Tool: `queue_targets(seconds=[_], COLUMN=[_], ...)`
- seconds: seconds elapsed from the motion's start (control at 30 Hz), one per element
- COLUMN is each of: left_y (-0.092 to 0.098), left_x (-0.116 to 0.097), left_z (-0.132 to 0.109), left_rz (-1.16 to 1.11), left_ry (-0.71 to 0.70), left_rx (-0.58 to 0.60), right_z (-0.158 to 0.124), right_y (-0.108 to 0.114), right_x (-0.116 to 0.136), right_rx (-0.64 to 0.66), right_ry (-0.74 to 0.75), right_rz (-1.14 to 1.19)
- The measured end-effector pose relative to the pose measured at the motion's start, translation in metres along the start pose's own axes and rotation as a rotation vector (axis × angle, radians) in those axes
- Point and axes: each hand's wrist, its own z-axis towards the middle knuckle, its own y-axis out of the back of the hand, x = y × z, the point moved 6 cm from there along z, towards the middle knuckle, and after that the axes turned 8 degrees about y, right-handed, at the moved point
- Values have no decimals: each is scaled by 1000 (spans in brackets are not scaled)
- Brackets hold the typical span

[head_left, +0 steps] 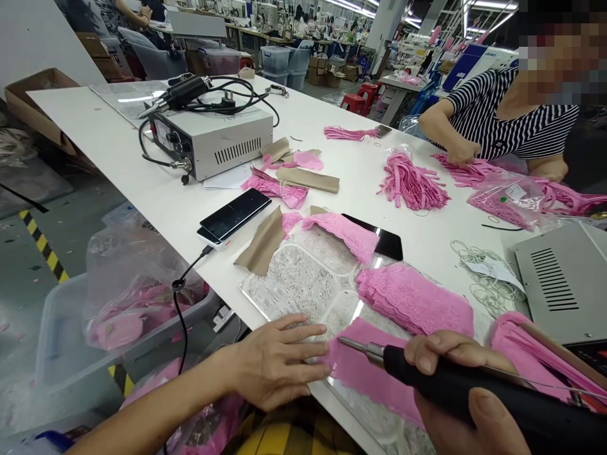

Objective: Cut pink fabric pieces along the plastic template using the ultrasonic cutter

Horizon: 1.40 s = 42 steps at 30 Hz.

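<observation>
at the left, a bin (61,328) of pink pieces was seen below the table (118,145). the left hand (277,360) was laid flat, fingers spread apart and nothing gripped, its fingertips pressed on the left edge of the lace (363,373). the lace was spread on a plate (294,284) at the near table edge. the tool (474,385) was clamped in the right hand (448,426), fingers closed round it. its long axis ran left to right, and the tip (342,342) was pointed left at the lace's upper edge.
</observation>
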Motion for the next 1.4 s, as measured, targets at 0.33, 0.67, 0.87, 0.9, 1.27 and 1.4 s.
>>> queue_targets(seconds=[0.33,0.67,0.87,0.9,1.27,1.4], left_y=[7,1,-5,-5,-1,2], left_x=[-3,-7,-5,-5,-6,-7], left_z=[-8,-14,-14,-14,-12,-12], left_rz=[-33,-21,-19,-21,-34,-38], left_ry=[-18,-1,5,3,8,22], left_rx=[-9,-21,-14,-19,-17,76], right_z=[1,-10,-7,-7,-7,4], right_y=[2,-19,-17,-17,-26,-12], right_x=[1,7,7,8,6,4], right_rx=[-52,-37,55,53,105,-30], right_ry=[-47,-70,-58,-48,11,-3], right_rz=[13,-26,-26,-23,41,85])
